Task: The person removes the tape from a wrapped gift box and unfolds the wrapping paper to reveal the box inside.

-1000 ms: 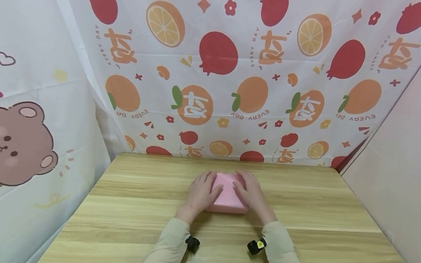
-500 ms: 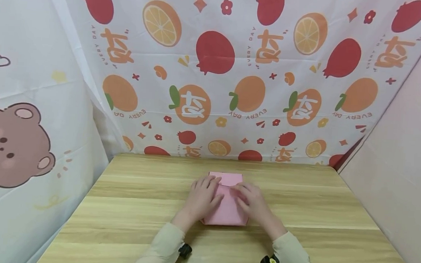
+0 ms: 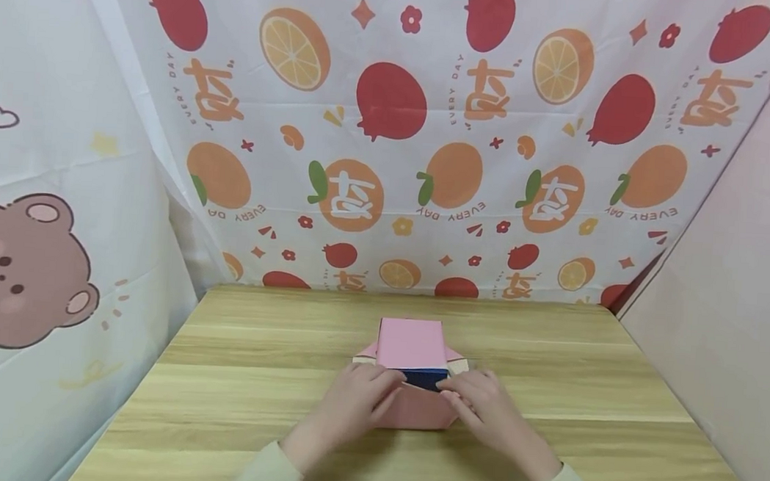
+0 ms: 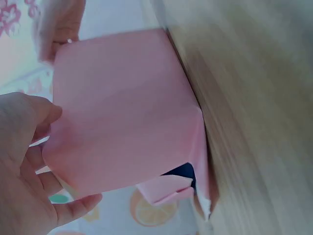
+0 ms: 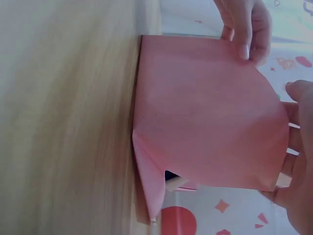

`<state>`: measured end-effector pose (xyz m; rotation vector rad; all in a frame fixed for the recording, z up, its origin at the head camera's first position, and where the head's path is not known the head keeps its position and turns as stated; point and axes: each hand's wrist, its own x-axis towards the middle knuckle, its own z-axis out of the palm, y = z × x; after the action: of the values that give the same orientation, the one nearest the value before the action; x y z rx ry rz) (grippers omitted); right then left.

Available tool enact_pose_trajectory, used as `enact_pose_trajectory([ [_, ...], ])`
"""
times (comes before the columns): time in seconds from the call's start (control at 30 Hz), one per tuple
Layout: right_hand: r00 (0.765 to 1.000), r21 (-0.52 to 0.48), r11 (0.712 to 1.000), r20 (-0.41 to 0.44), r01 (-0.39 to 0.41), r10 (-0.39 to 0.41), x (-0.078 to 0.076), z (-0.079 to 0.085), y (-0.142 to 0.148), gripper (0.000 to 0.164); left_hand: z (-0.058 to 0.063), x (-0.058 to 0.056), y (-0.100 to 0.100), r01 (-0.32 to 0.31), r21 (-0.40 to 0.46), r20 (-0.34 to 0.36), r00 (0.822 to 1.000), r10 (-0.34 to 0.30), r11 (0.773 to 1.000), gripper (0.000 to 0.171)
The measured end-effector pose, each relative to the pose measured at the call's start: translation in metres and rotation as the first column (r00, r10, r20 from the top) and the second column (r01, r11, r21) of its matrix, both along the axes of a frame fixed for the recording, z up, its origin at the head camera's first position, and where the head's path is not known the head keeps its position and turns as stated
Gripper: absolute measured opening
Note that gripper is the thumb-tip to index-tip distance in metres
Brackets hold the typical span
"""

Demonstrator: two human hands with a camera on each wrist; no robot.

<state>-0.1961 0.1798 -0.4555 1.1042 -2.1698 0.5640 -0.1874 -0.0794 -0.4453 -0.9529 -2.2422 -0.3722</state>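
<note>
A dark blue box (image 3: 426, 379) is partly covered by pink wrapping paper (image 3: 414, 409) with a pale inner side. One pink panel lies across its top, side flaps stick out left and right, and the near flap stands raised. My left hand (image 3: 362, 397) holds the near flap's left upper edge; the right wrist view shows its thumb in front of the paper. At the flap's right upper edge is my right hand (image 3: 494, 409); in the right wrist view its fingers reach behind the paper and its thumb stands off it. Most of the box is hidden.
The box sits on a wooden table (image 3: 230, 385), near its middle. Behind hangs a fruit-print cloth (image 3: 388, 182), and a bear-print cloth (image 3: 125, 269) hangs on the left. A pale wall (image 3: 746, 292) borders the right side.
Both hands have come from the top of the pink-covered box toward me, drawing the near flap of wrapping paper down and open. The dark blue box beneath now shows.
</note>
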Motion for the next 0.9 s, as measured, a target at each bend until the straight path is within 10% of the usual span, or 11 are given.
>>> enact_pose_trajectory([
  [0.4, 0.981, 0.209, 0.975, 0.161, 0.074, -0.109, 0.044, 0.003, 0.017, 0.017, 0.009, 0.054, -0.017, 0.04, -0.209, 0.258, 0.966, 0.016, 0.977, 0.027],
  [0.5, 0.954, 0.287, 0.957, 0.27, 0.045, -0.126, 0.048, 0.003, 0.017, 0.024, 0.01, 0.059, -0.021, 0.099, -0.28, 0.372, 0.928, 0.013, 0.955, 0.036],
  [0.7, 0.776, 0.444, 0.894, 0.584, -0.059, -0.238, 0.05, -0.001, 0.009, 0.044, 0.01, 0.062, -0.017, 0.193, -0.421, 0.599, 0.793, 0.112, 0.887, 0.049],
  [0.83, 0.778, 0.496, 0.865, 0.574, -0.081, -0.256, 0.048, -0.011, 0.001, 0.045, 0.007, 0.061, -0.01, 0.176, -0.478, 0.631, 0.751, 0.196, 0.861, 0.05],
  [0.9, 0.812, 0.51, 0.857, 0.528, -0.071, -0.247, 0.047, -0.016, -0.003, 0.044, 0.004, 0.06, -0.005, 0.154, -0.493, 0.608, 0.765, 0.212, 0.856, 0.053],
])
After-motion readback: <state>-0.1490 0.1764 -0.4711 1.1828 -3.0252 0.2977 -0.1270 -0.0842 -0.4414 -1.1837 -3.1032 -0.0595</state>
